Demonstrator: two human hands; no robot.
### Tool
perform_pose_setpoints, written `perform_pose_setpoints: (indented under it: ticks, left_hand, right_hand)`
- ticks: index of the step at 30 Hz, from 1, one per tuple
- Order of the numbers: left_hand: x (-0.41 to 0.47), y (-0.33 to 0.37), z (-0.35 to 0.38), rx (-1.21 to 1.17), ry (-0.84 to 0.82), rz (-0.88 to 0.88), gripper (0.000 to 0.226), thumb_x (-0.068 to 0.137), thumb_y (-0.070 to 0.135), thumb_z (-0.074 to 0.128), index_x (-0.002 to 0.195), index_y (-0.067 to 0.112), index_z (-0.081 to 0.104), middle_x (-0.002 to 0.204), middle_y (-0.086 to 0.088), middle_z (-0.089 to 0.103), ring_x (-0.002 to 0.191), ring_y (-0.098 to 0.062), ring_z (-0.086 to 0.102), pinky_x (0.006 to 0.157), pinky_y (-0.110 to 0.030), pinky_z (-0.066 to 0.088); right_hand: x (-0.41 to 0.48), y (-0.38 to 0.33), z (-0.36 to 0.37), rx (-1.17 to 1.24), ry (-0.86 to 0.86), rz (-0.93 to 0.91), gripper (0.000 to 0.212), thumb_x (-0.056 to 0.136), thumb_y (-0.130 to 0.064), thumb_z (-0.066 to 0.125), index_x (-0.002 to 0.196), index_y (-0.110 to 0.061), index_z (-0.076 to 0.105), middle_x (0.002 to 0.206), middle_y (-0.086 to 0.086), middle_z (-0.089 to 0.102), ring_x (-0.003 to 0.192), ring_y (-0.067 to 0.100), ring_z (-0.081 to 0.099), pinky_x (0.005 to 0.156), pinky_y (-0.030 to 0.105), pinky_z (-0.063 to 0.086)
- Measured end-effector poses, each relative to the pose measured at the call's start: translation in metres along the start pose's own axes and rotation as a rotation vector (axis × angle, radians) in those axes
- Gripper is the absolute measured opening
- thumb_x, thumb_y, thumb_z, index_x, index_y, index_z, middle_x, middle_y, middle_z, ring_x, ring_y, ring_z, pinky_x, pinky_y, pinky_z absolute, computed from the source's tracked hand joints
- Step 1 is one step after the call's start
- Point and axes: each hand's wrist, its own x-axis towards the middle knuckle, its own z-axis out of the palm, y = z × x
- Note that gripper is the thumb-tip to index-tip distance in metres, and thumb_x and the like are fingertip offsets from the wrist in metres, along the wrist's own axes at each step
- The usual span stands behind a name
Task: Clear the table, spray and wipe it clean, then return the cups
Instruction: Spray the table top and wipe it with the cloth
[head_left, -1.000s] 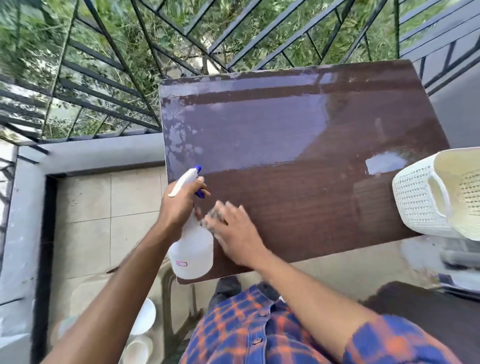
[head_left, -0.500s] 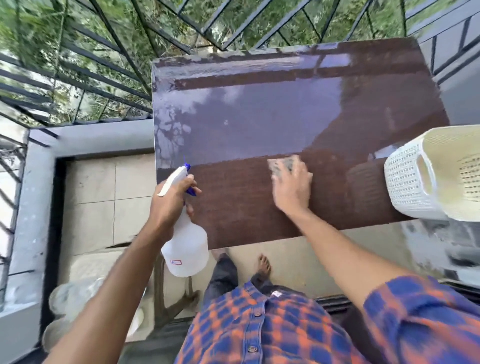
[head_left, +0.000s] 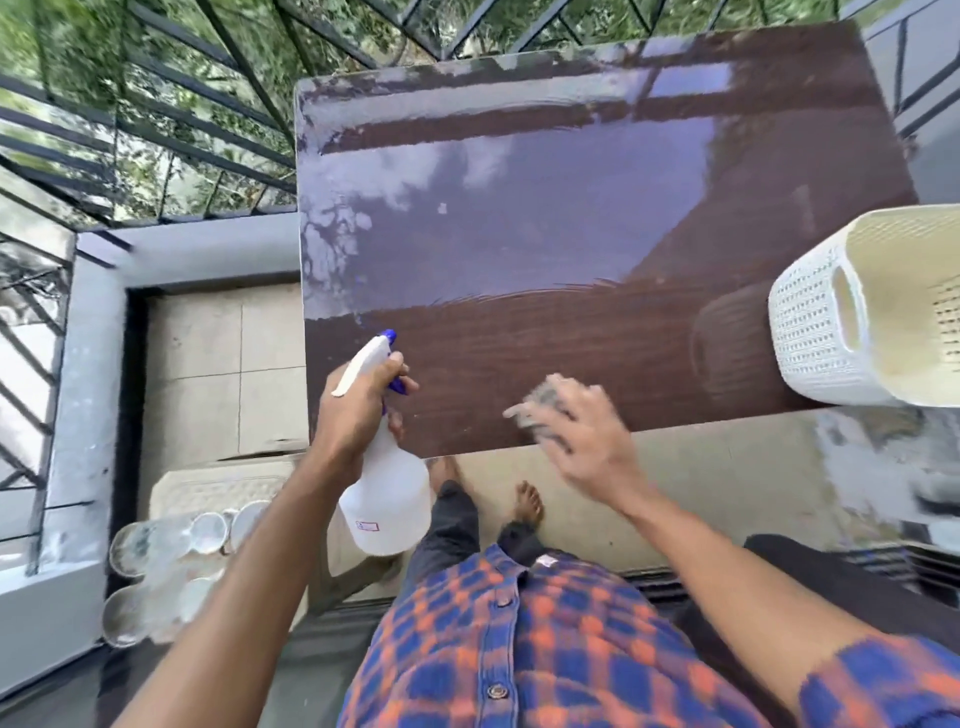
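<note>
Right hand (head_left: 584, 431) on cloth (head_left: 540, 402), table (head_left: 519, 208)

Brown table (head_left: 571, 338), wht basket (head_left: 831, 332)

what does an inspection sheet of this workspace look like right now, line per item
surface: brown table glossy and wet across the far part, near strip duller.
job's things: spray bottle; grey cloth; cups on the floor at left.
clutter: white basket at the table's right edge.
grippers: left hand holds the bottle; right hand presses the cloth, blurred.
cables: nothing seen.
surroundings: metal railing, greenery beyond, tiled floor.
</note>
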Motion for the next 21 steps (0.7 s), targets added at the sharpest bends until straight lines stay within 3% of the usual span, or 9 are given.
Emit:
perform_pose_setpoints:
  ticks: [4,7,9,12,16,18,21]
  left_hand:
    - [0.001,-0.001,0.010,0.040,-0.028,0.010,0.015,0.099,0.022,0.061,0.088,0.017,0.070,0.079,-0.007,0.071,0.054,-0.024,0.046,0.047,-0.026,0.041]
    - [-0.001,0.002,0.013,0.014,-0.025,-0.003,0.018,0.098,0.023,0.062,0.081,0.020,0.069,0.082,-0.008,0.071,0.059,-0.023,0.048,0.046,-0.025,0.041]
    - [-0.002,0.003,0.009,0.009,-0.014,-0.010,0.020,0.097,0.024,0.061,0.079,0.019,0.068,0.084,-0.009,0.071,0.050,-0.023,0.045,0.047,-0.025,0.041]
    - [-0.005,0.001,-0.003,-0.009,0.014,-0.015,0.018,0.098,0.024,0.060,0.084,0.016,0.068,0.085,-0.010,0.071,0.043,-0.019,0.044,0.047,-0.027,0.042]
    - [-0.016,0.001,-0.020,-0.032,0.117,-0.014,0.018,0.100,0.018,0.057,0.087,0.010,0.067,0.070,-0.002,0.070,0.043,-0.011,0.049,0.042,-0.020,0.041]
    - [-0.020,0.000,-0.030,-0.032,0.165,-0.031,0.017,0.099,0.018,0.057,0.086,0.011,0.067,0.069,-0.001,0.069,0.042,-0.010,0.052,0.043,-0.021,0.043]
    - [-0.020,-0.008,-0.047,-0.015,0.217,-0.037,0.016,0.098,0.020,0.058,0.091,0.010,0.069,0.073,-0.003,0.070,0.045,-0.014,0.052,0.043,-0.023,0.044]
  right_hand:
    - [-0.039,0.083,-0.049,-0.053,0.133,0.507,0.047,0.096,-0.042,0.050,0.140,-0.028,0.059,0.158,0.012,0.037,0.129,0.041,0.046,0.112,0.052,0.039]
    - [-0.036,0.075,-0.039,-0.097,0.168,0.594,0.046,0.096,-0.039,0.052,0.138,-0.023,0.060,0.158,0.016,0.036,0.138,0.042,0.040,0.116,0.059,0.030]
    - [-0.017,0.040,-0.017,-0.111,0.154,0.465,0.043,0.096,-0.040,0.054,0.136,-0.024,0.061,0.158,0.017,0.038,0.139,0.042,0.040,0.117,0.060,0.028]
    - [0.018,-0.043,0.025,-0.086,0.059,0.097,0.039,0.094,-0.040,0.054,0.129,-0.028,0.065,0.155,0.014,0.045,0.137,0.039,0.045,0.117,0.056,0.027]
    - [0.054,-0.146,0.064,-0.017,-0.142,-0.336,0.037,0.091,-0.032,0.053,0.125,-0.027,0.067,0.153,0.009,0.048,0.137,0.036,0.046,0.115,0.058,0.032]
    - [0.070,-0.171,0.073,-0.027,-0.197,-0.462,0.037,0.091,-0.028,0.049,0.124,-0.027,0.067,0.150,0.008,0.050,0.137,0.036,0.046,0.116,0.057,0.031]
    - [0.084,-0.180,0.073,-0.063,-0.269,-0.523,0.039,0.089,-0.032,0.067,0.127,-0.031,0.066,0.151,0.007,0.049,0.140,0.034,0.044,0.118,0.056,0.030]
